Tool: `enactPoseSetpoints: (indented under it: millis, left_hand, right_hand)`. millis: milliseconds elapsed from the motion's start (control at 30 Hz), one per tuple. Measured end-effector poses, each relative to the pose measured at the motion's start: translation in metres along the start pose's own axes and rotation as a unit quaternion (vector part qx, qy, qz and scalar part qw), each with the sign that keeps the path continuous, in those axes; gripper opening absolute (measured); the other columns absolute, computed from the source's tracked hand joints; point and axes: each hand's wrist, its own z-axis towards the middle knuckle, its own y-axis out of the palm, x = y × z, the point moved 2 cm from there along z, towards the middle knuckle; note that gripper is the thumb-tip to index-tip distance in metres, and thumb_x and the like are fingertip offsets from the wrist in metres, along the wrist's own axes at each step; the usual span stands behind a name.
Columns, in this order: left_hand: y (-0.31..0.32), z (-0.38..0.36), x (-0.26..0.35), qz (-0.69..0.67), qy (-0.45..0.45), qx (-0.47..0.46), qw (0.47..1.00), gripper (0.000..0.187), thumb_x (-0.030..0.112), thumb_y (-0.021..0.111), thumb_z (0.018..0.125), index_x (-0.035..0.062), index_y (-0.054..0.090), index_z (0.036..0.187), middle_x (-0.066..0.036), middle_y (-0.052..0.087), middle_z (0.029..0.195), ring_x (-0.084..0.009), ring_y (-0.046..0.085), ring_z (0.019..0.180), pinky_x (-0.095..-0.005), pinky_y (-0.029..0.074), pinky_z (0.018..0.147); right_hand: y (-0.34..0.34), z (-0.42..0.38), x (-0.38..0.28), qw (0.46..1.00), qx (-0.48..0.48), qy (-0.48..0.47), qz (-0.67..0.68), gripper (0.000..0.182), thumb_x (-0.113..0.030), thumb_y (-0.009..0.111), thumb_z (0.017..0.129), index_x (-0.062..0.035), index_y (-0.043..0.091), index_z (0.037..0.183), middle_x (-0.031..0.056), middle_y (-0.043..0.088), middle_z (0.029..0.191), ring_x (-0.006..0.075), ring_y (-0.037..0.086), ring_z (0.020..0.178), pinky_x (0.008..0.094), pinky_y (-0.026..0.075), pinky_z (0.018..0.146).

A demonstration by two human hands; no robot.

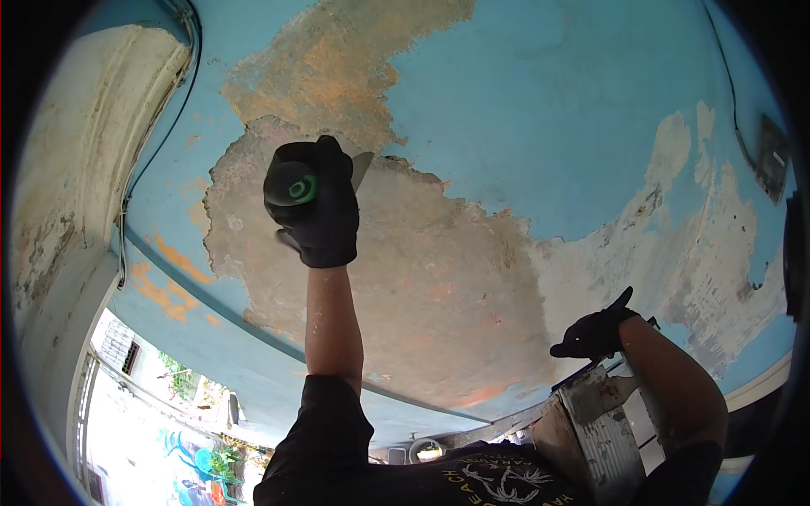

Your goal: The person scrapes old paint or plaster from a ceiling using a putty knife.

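Observation:
My left hand (pixel 325 202), in a black glove, is raised and closed round a tool with a rounded black end marked with green. A thin flat blade (pixel 363 169) of this tool shows beside the fingers, close to the bare grey patch (pixel 430 278) of the surface overhead. At the lower right, my right hand (pixel 595 334), also black-gloved, has its thumb apart from its fingers, with nothing visible in it. Just below it stands the top of a worn, paint-marked ladder-like object (pixel 601 434); whether they touch is unclear.
Peeling blue paint (pixel 540 110) surrounds the bare patch. A dark cable (pixel 164 139) runs along the worn beam (pixel 110 110) at the left. A dark box (pixel 771 160) with a cable is fixed at the right. Plants (pixel 224 460) show outside at the lower left.

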Motion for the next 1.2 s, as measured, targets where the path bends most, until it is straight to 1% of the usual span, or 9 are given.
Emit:
enactPoseSetpoints:
  millis: [33,100,233,367,733,833,900,1133,1200]
  left_hand:
    - [0.0,-0.001,0.008,-0.322,-0.056,0.016,0.945,0.009,0.0,0.068,0.09,0.0015,0.06,0.088,-0.005,0.064,0.079,-0.0138,0.064,0.07,-0.0294,0.054,0.064]
    - [-0.006,-0.002,0.018,-0.293,-0.08,0.037,0.952,0.011,0.001,0.069,0.09,0.0027,0.06,0.083,-0.005,0.064,0.079,-0.0143,0.064,0.074,-0.0296,0.054,0.068]
    - [0.003,0.002,0.012,-0.013,-0.023,0.004,1.0,0.011,0.006,0.068,0.091,0.003,0.059,0.085,-0.004,0.065,0.075,-0.0117,0.064,0.074,-0.0293,0.053,0.069]
    - [0.004,-0.005,0.024,-0.298,-0.121,0.077,0.944,0.01,0.005,0.069,0.09,0.0026,0.061,0.084,-0.004,0.065,0.074,-0.0106,0.062,0.068,-0.0285,0.049,0.063]
    - [0.007,0.003,0.006,-0.188,-0.154,0.015,0.97,0.011,0.006,0.069,0.09,0.0037,0.06,0.086,-0.002,0.064,0.076,-0.0105,0.062,0.07,-0.0288,0.05,0.063]
    - [-0.007,0.002,0.015,-0.351,-0.129,0.039,0.926,0.009,0.009,0.068,0.092,0.005,0.06,0.091,-0.002,0.064,0.076,-0.0116,0.063,0.07,-0.029,0.05,0.064]
    - [0.006,0.007,0.0,-0.215,-0.096,0.054,0.97,0.008,0.007,0.066,0.092,0.0051,0.059,0.091,-0.003,0.064,0.077,-0.0127,0.063,0.07,-0.0293,0.05,0.063]
    - [-0.001,0.001,-0.003,-0.364,-0.143,0.056,0.919,0.01,0.01,0.068,0.092,0.0068,0.059,0.094,-0.005,0.062,0.079,-0.0155,0.061,0.068,-0.0311,0.049,0.063]
    - [0.012,-0.015,-0.049,-0.066,-0.147,0.141,0.977,0.009,0.007,0.065,0.094,0.006,0.056,0.091,-0.007,0.062,0.078,-0.0157,0.059,0.067,-0.0316,0.049,0.059]
  right_hand:
    - [0.004,-0.003,0.002,1.0,0.007,0.003,0.003,0.084,-0.078,0.022,0.093,-0.0109,0.072,0.098,0.0072,0.071,0.087,0.0313,0.066,0.101,0.0872,-0.002,0.097]
    - [0.007,-0.01,-0.002,0.991,0.132,-0.016,-0.006,0.084,-0.077,0.023,0.094,-0.0093,0.073,0.096,0.0092,0.071,0.09,0.0324,0.066,0.1,0.0875,0.0,0.097]
    - [-0.006,-0.013,-0.012,1.0,0.002,-0.014,0.006,0.083,-0.076,0.023,0.094,-0.0104,0.073,0.104,0.01,0.072,0.095,0.0343,0.065,0.104,0.0872,0.0,0.098]
    - [0.001,0.005,0.004,1.0,0.006,-0.001,-0.012,0.082,-0.075,0.024,0.095,-0.0114,0.072,0.11,0.0089,0.072,0.098,0.0349,0.063,0.107,0.0871,0.0,0.098]
    - [0.001,0.002,0.003,1.0,0.008,-0.007,-0.008,0.082,-0.076,0.025,0.094,-0.0125,0.073,0.112,0.0105,0.071,0.111,0.0393,0.058,0.118,0.0893,-0.004,0.094]
    - [0.0,0.005,0.003,0.999,0.003,0.036,-0.015,0.083,-0.085,0.035,0.086,-0.021,0.066,0.128,0.0047,0.073,0.108,0.0222,0.067,0.105,0.0572,0.025,0.114]
    - [0.009,0.02,0.009,0.999,-0.001,-0.034,0.002,0.081,-0.076,0.026,0.093,-0.0129,0.073,0.111,0.0098,0.068,0.12,0.0409,0.051,0.128,0.0892,-0.005,0.094]
    - [0.006,0.008,0.003,1.0,0.0,0.004,-0.02,0.081,-0.076,0.025,0.093,-0.0132,0.073,0.11,0.0085,0.07,0.11,0.0396,0.054,0.123,0.089,-0.005,0.094]
    - [0.007,0.011,0.005,1.0,0.013,-0.01,-0.002,0.081,-0.077,0.025,0.093,-0.0134,0.074,0.109,0.0078,0.071,0.107,0.0386,0.055,0.123,0.0893,-0.006,0.094]
